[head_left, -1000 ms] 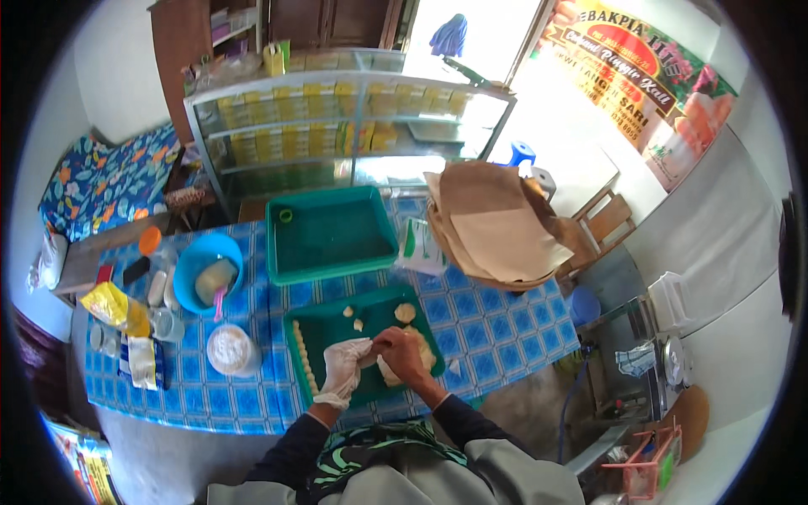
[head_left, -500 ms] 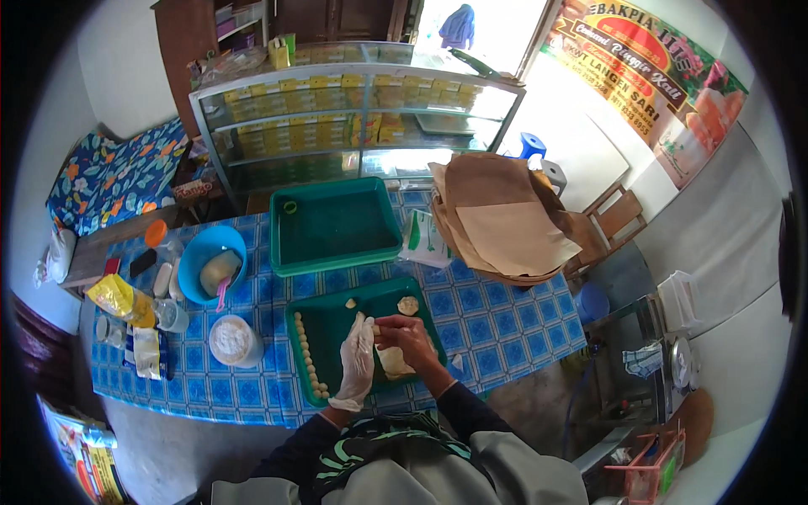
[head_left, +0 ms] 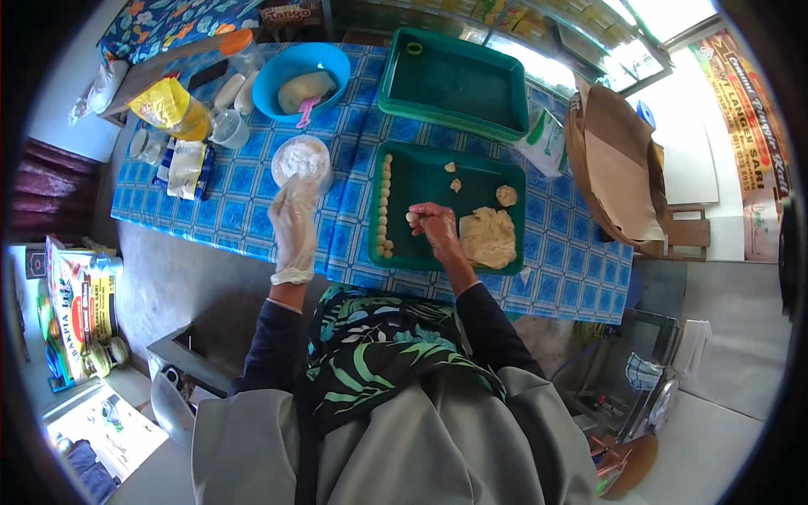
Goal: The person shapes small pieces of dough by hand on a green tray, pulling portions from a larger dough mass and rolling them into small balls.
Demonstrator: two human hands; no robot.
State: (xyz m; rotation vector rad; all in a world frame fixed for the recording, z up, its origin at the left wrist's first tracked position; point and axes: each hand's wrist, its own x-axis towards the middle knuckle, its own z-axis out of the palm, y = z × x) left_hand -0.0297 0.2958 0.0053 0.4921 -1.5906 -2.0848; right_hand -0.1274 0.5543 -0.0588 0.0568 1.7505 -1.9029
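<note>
My left hand, in a clear glove, reaches to the white tub of powder, its fingertips bunched at the near rim; anything between them is hidden. My right hand, bare, pinches a small dough ball above the green tray. In that tray a row of small dough balls runs along the left side, small dough pieces lie toward the back, and a flattened round sits above a large dough slab on the right.
Behind are a blue bowl with dough, stacked empty green trays and a white packet. Paper-lined round baskets stand right. Jars and a yellow bag crowd the left of the checked table.
My hands have parted: the gloved left moved leftward from the tray to the powder tub, while the right stayed over the tray. The view has tilted down toward my apron.
</note>
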